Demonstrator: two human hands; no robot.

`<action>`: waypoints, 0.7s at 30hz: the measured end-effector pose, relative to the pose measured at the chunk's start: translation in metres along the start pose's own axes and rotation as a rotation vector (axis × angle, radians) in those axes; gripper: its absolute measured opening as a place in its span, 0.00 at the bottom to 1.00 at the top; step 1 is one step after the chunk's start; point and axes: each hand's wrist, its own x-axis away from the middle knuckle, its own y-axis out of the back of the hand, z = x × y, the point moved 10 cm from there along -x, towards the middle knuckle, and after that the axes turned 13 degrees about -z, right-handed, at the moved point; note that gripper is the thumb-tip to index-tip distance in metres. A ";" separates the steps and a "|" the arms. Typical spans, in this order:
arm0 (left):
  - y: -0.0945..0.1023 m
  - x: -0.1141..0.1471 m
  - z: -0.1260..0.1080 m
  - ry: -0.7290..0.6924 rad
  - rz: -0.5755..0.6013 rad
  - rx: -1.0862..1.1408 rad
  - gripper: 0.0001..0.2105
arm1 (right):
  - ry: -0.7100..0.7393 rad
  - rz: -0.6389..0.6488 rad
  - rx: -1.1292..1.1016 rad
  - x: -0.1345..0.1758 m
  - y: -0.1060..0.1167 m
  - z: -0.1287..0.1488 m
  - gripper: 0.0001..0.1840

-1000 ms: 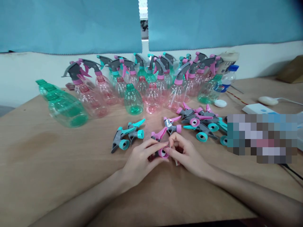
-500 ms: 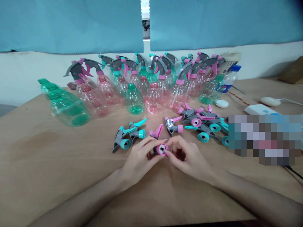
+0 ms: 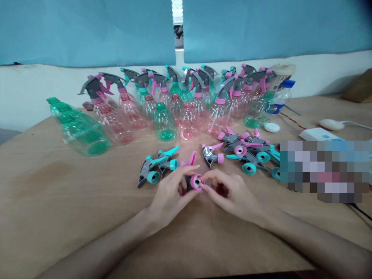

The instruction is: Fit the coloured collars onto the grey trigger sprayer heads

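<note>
My left hand (image 3: 170,192) is closed around a pink-and-grey trigger spray head (image 3: 196,183), its pink collar turned up towards me. The thumb and forefinger of my right hand (image 3: 235,193) pinch at the mouth of that collar; whether a small part is between them I cannot make out. Two teal-and-grey spray heads (image 3: 152,176) lie beyond my left hand. A single pink-and-grey spray head (image 3: 212,155) rests just past my fingers, and several pink and teal ones form a pile (image 3: 255,153) beyond my right hand.
Open-necked bottles, green (image 3: 165,123) and pink (image 3: 188,122), stand across the table. Behind them are several bottles topped with spray heads (image 3: 198,83). Green bottles (image 3: 84,133) lean at the left. A blue-capped bottle (image 3: 280,99), a white disc (image 3: 272,127) and a white box (image 3: 316,134) are at the right.
The spray head has shifted slightly left and tilted in my left hand. My right fingertips have followed it and stay at the collar. The other things have kept their places.
</note>
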 end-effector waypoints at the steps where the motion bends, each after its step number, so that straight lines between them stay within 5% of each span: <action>1: 0.001 0.000 0.001 0.013 -0.006 0.003 0.17 | -0.003 0.005 -0.007 0.000 0.000 0.000 0.07; 9: 0.006 -0.004 -0.008 -0.036 -0.020 -0.007 0.10 | 0.053 0.010 -0.057 0.001 -0.002 0.007 0.09; 13: 0.011 -0.004 -0.007 0.028 -0.048 0.103 0.17 | 0.077 -0.027 -0.103 0.001 0.003 0.013 0.12; 16: 0.025 -0.007 -0.001 0.102 -0.134 0.199 0.24 | 0.066 -0.091 -0.141 0.001 0.011 0.015 0.13; 21: 0.055 -0.012 0.012 0.198 -0.209 0.176 0.13 | 0.055 -0.102 -0.130 0.001 0.012 0.012 0.10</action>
